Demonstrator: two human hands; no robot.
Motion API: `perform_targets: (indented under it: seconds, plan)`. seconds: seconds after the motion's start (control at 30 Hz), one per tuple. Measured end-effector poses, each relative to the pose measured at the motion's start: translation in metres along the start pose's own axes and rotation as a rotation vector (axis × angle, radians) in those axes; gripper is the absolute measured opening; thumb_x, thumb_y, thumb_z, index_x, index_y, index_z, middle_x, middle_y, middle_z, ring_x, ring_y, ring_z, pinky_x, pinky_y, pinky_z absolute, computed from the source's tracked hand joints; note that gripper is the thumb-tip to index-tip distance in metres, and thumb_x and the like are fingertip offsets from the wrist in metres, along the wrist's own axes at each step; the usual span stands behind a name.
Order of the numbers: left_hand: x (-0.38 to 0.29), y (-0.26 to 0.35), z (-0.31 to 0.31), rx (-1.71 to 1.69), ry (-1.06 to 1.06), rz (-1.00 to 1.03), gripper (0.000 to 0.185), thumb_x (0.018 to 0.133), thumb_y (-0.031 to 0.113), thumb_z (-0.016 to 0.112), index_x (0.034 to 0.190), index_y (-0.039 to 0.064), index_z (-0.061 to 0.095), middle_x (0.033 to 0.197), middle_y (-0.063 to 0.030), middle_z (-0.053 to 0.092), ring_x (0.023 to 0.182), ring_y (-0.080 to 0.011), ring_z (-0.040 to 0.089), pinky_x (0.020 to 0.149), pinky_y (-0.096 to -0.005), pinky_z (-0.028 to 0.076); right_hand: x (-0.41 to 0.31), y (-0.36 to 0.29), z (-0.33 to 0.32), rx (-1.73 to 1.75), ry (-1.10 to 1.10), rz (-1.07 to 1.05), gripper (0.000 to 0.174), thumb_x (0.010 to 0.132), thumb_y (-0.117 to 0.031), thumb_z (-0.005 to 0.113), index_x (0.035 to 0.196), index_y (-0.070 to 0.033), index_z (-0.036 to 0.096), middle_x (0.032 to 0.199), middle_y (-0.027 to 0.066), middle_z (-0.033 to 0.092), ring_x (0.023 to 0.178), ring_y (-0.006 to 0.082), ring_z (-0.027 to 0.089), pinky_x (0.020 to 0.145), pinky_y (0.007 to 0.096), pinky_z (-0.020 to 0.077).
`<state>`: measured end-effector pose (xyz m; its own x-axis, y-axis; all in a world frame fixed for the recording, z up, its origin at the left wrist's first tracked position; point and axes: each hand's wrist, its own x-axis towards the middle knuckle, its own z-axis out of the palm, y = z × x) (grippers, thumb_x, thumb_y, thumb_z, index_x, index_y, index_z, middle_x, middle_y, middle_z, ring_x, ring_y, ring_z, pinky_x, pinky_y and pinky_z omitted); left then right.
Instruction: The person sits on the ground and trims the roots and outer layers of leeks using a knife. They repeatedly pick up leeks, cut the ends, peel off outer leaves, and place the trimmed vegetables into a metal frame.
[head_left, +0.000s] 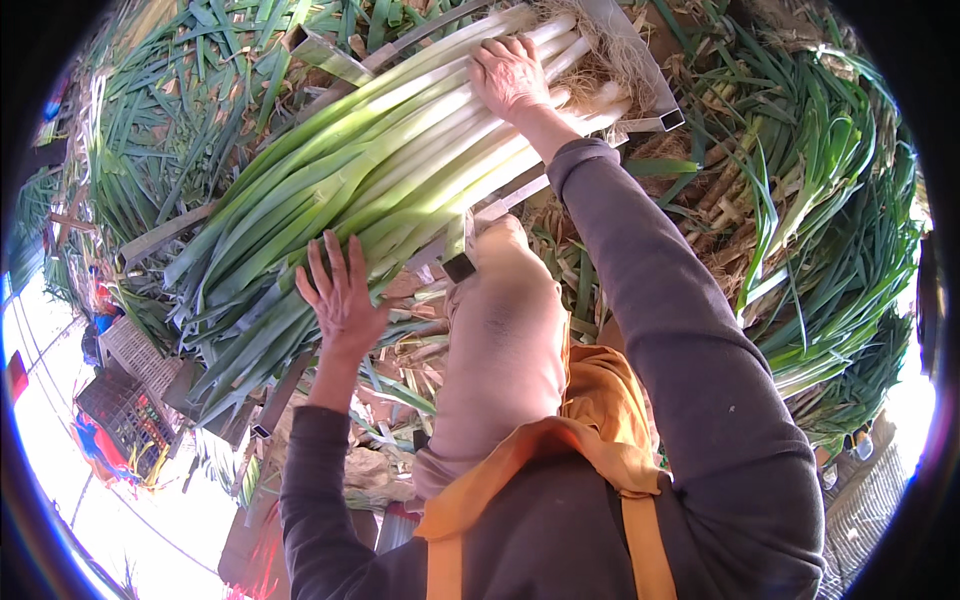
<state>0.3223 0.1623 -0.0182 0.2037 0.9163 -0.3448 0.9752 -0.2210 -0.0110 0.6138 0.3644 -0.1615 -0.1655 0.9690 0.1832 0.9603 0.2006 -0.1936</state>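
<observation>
A thick bundle of large green onions lies slantwise across a metal frame before me. White stems and hairy roots point to the upper right; dark green leaves fan out to the lower left. My right hand is curled over the white stems close to the roots, its fingertips partly hidden among them. Down at the leafy part, my left hand rests with spread fingers against the near edge of the leaves. A flat metal plate stands by the root ends.
Heaped green onions lie along the right side. Cut leaves litter the ground at the upper left. Square-tube ends of the frame jut out beside my leg. A dark plastic crate stands at the lower left.
</observation>
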Motion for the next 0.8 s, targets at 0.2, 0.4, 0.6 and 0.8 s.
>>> perform_targets:
  seconds: [0.2,0.4,0.6,0.8]
  plan:
    - [0.053,-0.044,0.012,0.123,0.051,0.062,0.119,0.059,0.041,0.087,0.152,0.009,0.019,0.157,-0.0187,0.019,0.145,-0.0365,0.018,0.115,-0.0584,0.012,0.004,0.004,0.012,0.013,0.090,-0.034,0.032,0.093,-0.035,0.043,0.103,-0.014,0.066,0.106,0.0050,0.065,0.111,0.0240,0.054,0.108,0.0444,0.0298]
    - [0.062,-0.027,-0.001,0.262,-0.111,-0.083,0.119,0.057,0.039,0.090,0.152,0.012,0.022,0.156,-0.0115,0.025,0.144,-0.0295,0.023,0.116,-0.0518,0.020,0.023,-0.012,-0.003,-0.283,-0.517,-0.031,0.032,0.091,-0.033,0.051,0.111,-0.014,0.066,0.116,0.0073,0.060,0.111,0.0245,0.054,0.099,0.0500,0.0405]
    - [0.050,-0.013,0.005,0.236,0.106,0.011,0.128,0.053,0.034,0.092,0.153,0.009,0.015,0.158,-0.0104,0.021,0.146,-0.0291,0.020,0.115,-0.0518,0.020,-0.051,-0.030,-0.072,0.492,-0.018,0.254,0.023,0.082,-0.022,0.065,0.101,-0.010,0.066,0.101,0.0122,0.064,0.101,0.0335,0.060,0.086,0.0477,0.0492]
    - [0.033,-0.017,0.014,0.195,0.074,-0.026,0.128,0.053,0.024,0.092,0.153,0.009,0.013,0.158,-0.0127,0.022,0.146,-0.0306,0.020,0.115,-0.0520,0.020,-0.329,0.053,-0.177,0.431,0.402,0.554,0.037,0.075,-0.002,0.065,0.112,-0.008,0.068,0.097,0.0142,0.070,0.088,0.0301,0.067,0.077,0.0413,0.0552]
